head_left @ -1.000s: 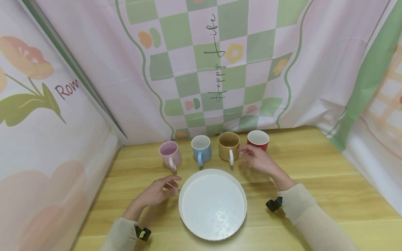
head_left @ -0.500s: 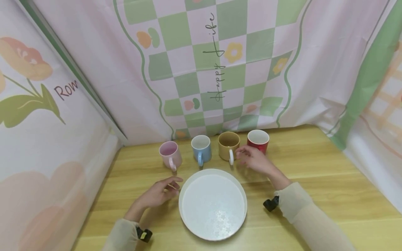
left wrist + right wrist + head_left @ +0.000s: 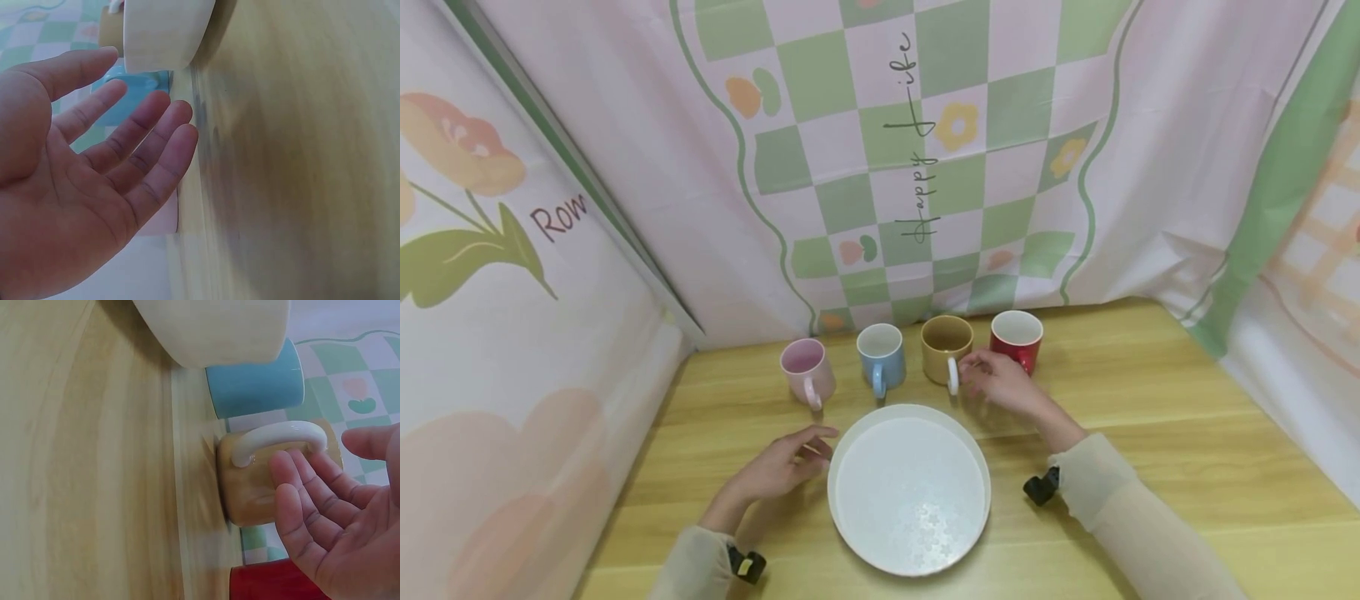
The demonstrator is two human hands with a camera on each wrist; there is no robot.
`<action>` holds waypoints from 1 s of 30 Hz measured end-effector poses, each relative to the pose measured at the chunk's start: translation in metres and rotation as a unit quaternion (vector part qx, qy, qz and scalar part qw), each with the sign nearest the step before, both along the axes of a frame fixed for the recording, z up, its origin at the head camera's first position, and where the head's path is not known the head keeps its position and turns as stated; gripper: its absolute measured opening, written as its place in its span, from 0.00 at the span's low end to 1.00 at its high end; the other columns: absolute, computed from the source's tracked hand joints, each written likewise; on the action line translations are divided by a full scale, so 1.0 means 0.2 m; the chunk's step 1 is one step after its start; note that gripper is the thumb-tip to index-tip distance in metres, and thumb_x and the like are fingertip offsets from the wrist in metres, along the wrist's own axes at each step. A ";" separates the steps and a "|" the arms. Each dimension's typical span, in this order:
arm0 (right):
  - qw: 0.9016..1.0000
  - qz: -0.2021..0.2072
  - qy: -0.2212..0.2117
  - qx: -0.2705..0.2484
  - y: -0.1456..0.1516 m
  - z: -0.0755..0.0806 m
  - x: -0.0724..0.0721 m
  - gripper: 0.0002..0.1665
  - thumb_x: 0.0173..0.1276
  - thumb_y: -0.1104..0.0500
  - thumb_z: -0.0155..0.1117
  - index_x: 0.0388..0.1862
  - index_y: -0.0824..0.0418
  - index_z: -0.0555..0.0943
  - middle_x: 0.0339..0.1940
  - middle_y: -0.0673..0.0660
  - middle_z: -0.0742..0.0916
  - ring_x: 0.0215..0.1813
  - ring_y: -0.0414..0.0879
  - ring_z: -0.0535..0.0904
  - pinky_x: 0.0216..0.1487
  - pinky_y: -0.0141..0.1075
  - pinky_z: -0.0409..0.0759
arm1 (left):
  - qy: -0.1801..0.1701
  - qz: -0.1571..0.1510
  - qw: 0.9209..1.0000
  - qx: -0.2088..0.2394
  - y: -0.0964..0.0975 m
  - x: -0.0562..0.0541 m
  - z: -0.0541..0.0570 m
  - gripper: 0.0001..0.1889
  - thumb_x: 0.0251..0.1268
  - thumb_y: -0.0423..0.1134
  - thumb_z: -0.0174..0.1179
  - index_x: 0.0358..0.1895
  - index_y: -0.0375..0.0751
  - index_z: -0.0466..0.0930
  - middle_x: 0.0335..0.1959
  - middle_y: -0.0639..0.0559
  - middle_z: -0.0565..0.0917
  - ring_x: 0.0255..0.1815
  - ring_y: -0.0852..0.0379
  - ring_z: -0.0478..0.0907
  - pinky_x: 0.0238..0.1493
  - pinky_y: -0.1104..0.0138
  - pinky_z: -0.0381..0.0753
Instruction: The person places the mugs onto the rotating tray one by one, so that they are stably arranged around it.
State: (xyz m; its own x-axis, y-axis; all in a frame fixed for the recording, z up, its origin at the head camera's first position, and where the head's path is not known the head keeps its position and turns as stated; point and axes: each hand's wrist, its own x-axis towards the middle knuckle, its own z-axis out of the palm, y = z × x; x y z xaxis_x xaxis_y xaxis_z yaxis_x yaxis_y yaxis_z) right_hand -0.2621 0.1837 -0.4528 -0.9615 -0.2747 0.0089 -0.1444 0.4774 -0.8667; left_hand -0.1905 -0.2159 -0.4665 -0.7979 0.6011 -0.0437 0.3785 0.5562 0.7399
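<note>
My right hand [image 3: 1003, 383] is beside the white handle [image 3: 952, 377] of a mustard-yellow mug [image 3: 936, 354]. In the right wrist view its loosely bent fingers [image 3: 306, 487] lie close to that handle, with the thumb standing apart; whether they touch it I cannot tell. Partly behind this hand stands a red mug [image 3: 1017, 329] with a white inside. The left hand [image 3: 778, 467] hovers with relaxed fingers at the left rim of a round white tray [image 3: 912, 492], holding nothing. A light-blue mug [image 3: 891, 362] and a pink mug [image 3: 815, 379] complete the upright row.
The wooden table [image 3: 1150, 417] carries the tray in front of the row of mugs. Behind the mugs hangs a checkered curtain [image 3: 955, 183], close to their backs. Another printed cloth [image 3: 587, 333] borders the table on the left.
My right hand has shifted left, away from the red mug and toward the mustard mug's handle. The left hand has edged slightly right toward the tray. Mugs and tray stay in place.
</note>
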 end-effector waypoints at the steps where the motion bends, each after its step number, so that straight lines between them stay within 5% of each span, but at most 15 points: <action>1: 1.000 0.000 -0.001 -0.003 0.00 0.00 0.00 0.19 0.78 0.55 0.54 0.58 0.68 0.76 0.48 0.69 0.86 0.39 0.55 0.86 0.34 0.42 0.84 | 0.000 0.000 1.000 -0.001 0.00 0.00 0.00 0.23 0.74 0.39 0.57 0.69 0.42 0.70 0.52 0.43 0.84 0.54 0.45 0.82 0.58 0.57 0.82; 18: 1.000 -0.014 -0.015 0.007 -0.04 -0.03 -0.02 0.18 0.77 0.54 0.55 0.55 0.67 0.77 0.35 0.64 0.87 0.34 0.57 0.84 0.30 0.48 0.85 | -0.023 0.008 1.000 0.006 0.02 0.02 0.00 0.23 0.73 0.37 0.57 0.69 0.43 0.70 0.53 0.43 0.84 0.55 0.45 0.81 0.58 0.60 0.81; 30: 0.999 -0.035 -0.026 0.026 -0.08 -0.05 -0.03 0.15 0.74 0.55 0.61 0.51 0.65 0.78 0.37 0.64 0.87 0.31 0.54 0.85 0.29 0.45 0.85 | -0.034 0.006 0.999 0.008 0.02 0.04 0.01 0.25 0.75 0.37 0.55 0.72 0.43 0.67 0.55 0.42 0.83 0.57 0.45 0.80 0.59 0.60 0.80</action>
